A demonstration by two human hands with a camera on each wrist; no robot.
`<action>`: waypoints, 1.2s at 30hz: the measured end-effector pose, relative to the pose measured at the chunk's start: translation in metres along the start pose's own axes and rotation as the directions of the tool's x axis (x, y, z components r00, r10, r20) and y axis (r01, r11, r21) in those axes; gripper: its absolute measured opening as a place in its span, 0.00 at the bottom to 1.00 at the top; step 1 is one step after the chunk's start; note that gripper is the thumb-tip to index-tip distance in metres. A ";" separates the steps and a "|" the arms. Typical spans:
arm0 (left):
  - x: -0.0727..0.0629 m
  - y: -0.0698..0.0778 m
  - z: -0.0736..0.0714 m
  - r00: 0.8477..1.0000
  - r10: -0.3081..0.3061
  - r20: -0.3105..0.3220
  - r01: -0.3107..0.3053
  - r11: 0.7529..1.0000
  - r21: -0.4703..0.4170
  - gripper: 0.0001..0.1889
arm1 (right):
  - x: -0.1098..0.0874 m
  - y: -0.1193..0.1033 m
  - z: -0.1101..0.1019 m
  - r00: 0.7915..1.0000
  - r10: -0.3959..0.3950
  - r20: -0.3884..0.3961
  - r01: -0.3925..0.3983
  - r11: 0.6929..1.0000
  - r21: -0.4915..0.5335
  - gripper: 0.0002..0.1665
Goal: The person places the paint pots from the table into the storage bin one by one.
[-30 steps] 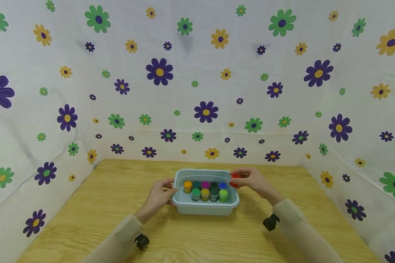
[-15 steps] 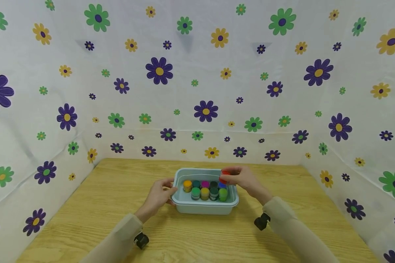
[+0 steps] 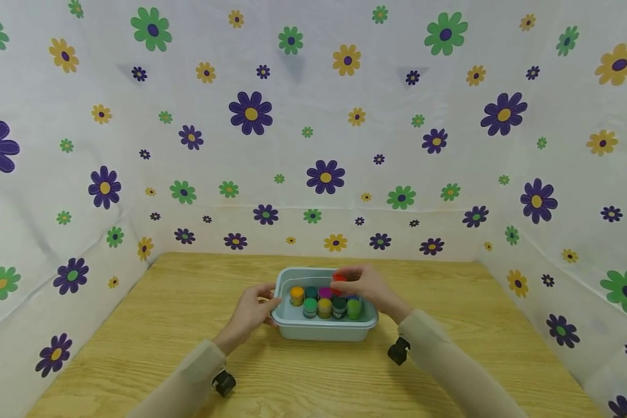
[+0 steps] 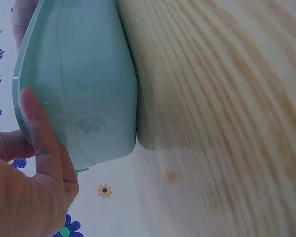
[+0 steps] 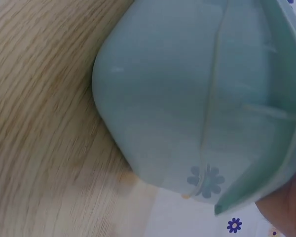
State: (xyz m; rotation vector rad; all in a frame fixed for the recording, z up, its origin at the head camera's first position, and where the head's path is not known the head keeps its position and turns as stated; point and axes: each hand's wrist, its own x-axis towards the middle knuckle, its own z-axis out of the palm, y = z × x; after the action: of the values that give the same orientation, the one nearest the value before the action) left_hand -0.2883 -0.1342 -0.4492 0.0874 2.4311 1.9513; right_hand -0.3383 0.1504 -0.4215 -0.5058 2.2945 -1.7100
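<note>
A pale teal plastic tub (image 3: 319, 332) stands on the wooden table (image 3: 151, 325) and holds several small paint pots with coloured lids (image 3: 324, 303). My left hand (image 3: 251, 312) grips the tub's left rim; in the left wrist view its thumb (image 4: 39, 133) lies against the tub's wall (image 4: 84, 84). My right hand (image 3: 363, 285) is above the tub's back row and pinches a red-lidded pot (image 3: 338, 279). The right wrist view shows only the tub's outer wall (image 5: 187, 98) and a bit of my right hand (image 5: 286, 207).
White cloth walls with purple, green and yellow flowers (image 3: 325, 177) close in the table on three sides. Bare wood lies all round the tub, and the front edge runs out of view below.
My right hand has carried the red-lidded pot leftward, from beside the tub's right rim to over its back row. The left hand has stayed on the rim.
</note>
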 end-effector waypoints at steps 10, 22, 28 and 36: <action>0.000 0.001 0.000 1.000 0.001 -0.001 -0.001 1.000 0.003 0.22 | 0.003 -0.008 0.017 1.000 0.000 0.017 0.001 0.997 -0.077 0.26; 0.001 -0.002 0.001 1.000 0.003 -0.001 -0.003 1.000 0.006 0.22 | 0.017 -0.009 0.044 0.999 -0.005 0.050 0.014 0.983 -0.183 0.25; 0.001 -0.001 0.000 1.000 0.013 0.000 -0.013 1.000 0.008 0.22 | 0.025 -0.011 0.063 0.998 -0.051 0.035 0.057 0.977 -0.208 0.23; 0.002 -0.002 0.001 1.000 0.022 -0.013 -0.021 0.999 0.037 0.22 | 0.032 -0.008 0.083 0.994 -0.086 0.061 0.099 0.962 -0.255 0.22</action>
State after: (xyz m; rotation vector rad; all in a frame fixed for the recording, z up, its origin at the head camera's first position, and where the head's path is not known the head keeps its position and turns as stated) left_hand -0.2906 -0.1331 -0.4509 0.1017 2.4858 1.9220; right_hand -0.3341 0.0626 -0.4368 -0.7082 2.5074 -1.4239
